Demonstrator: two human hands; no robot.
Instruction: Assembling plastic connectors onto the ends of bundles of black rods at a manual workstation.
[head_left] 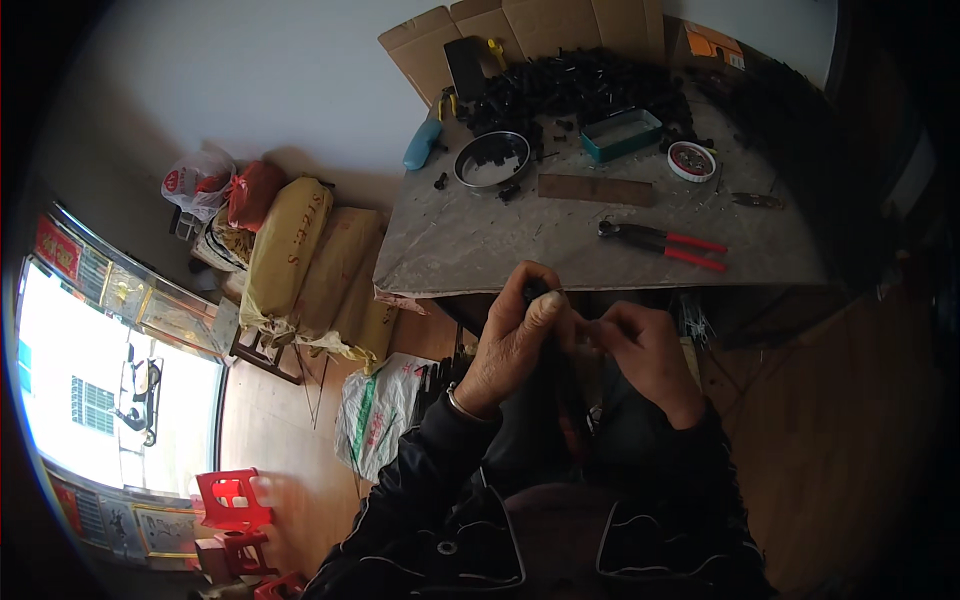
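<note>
Just in front of the table edge, over my lap, my left hand (515, 338) is closed around a small black part (537, 290). Its thumb presses along the part, and most of it is hidden by the fingers. Close beside it, my right hand (650, 355) has its thumb and forefinger pinched together. Whatever lies between those fingertips is too small and dark to make out. A long dark shape with a reddish end (574, 430) hangs below the hands, and I cannot tell if either hand holds it.
On the grey table (480, 245) lie red-handled pincers (665, 243), a flat metal bar (595, 190), a round bowl (492, 160), a teal tin (620, 135), a white round container (691, 161) and a heap of black parts (590, 85). Yellow sacks (285, 255) and red stools (235, 500) stand left.
</note>
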